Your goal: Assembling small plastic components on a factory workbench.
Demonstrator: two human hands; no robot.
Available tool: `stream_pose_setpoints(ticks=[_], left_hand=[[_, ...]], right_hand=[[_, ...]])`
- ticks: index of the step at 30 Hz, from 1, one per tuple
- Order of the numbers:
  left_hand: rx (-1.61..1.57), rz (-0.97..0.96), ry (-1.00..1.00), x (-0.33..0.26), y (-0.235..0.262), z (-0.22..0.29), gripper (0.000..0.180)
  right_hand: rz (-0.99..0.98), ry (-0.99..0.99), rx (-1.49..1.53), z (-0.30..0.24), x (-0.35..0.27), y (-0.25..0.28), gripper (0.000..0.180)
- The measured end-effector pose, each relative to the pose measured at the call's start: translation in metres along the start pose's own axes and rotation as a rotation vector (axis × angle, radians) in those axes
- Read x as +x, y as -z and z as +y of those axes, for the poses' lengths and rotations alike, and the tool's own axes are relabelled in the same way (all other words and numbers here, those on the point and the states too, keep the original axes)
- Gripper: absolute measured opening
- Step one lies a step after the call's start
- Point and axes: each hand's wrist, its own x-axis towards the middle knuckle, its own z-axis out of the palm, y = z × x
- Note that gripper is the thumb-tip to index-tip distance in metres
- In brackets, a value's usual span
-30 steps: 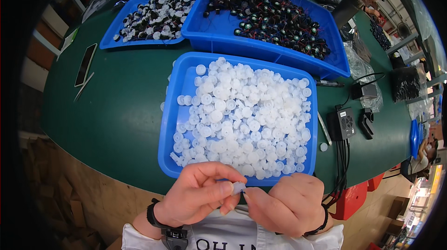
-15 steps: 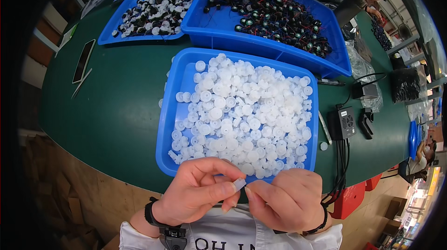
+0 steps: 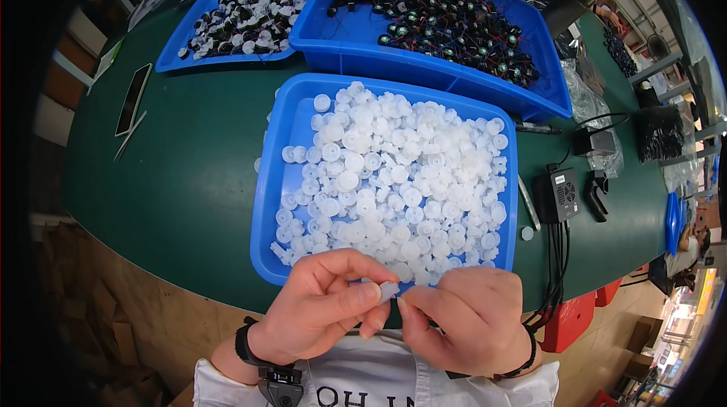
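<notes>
Between the thumb and fingers of my left hand (image 3: 329,305) is a small translucent white plastic part (image 3: 388,291). My right hand (image 3: 466,320) is curled close beside it, thumb and forefinger pinched at the part's right end; whatever they grip is too small to make out. Both hands are over the near edge of a blue tray (image 3: 265,202) heaped with small round translucent white plastic parts (image 3: 409,172).
Behind stand a deep blue bin (image 3: 454,77) of small black wired components and a shallower blue tray (image 3: 227,62) of black-and-white ones. A phone (image 3: 133,100) and tweezers (image 3: 130,136) lie left on the green table (image 3: 182,202); a black power box (image 3: 558,196) with cables stands right.
The view has shifted slightly, so the trays appear a little higher. My hands keep nearly the same pose, with the white part tilted slightly differently between them.
</notes>
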Motion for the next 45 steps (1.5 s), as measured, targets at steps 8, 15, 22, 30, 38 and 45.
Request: stream_pose_setpoints(ticks=[8,15,22,30,38,45], left_hand=[[0.028,-0.053,-0.024,0.000,0.005,-0.001,0.020],[-0.094,-0.023,-0.031,-0.002,0.009,-0.001,0.021],[-0.121,-0.066,-0.018,0.000,0.007,-0.002,0.021],[-0.141,-0.083,-0.003,0.001,0.009,-0.004,0.023],[-0.120,-0.061,-0.004,-0.001,0.008,-0.005,0.023],[-0.132,-0.041,-0.079,0.000,0.003,-0.002,0.021]], right_hand=[[-0.061,-0.067,0.067,-0.001,0.002,0.002,0.017],[-0.061,-0.211,0.159,-0.005,0.002,0.003,0.020],[0.032,-0.039,0.018,0.002,-0.006,-0.003,0.019],[0.123,0.051,-0.046,-0.003,-0.003,-0.010,0.016],[0.061,-0.005,0.048,-0.004,-0.005,-0.008,0.021],[-0.002,-0.259,0.275,-0.007,-0.005,0.004,0.023]])
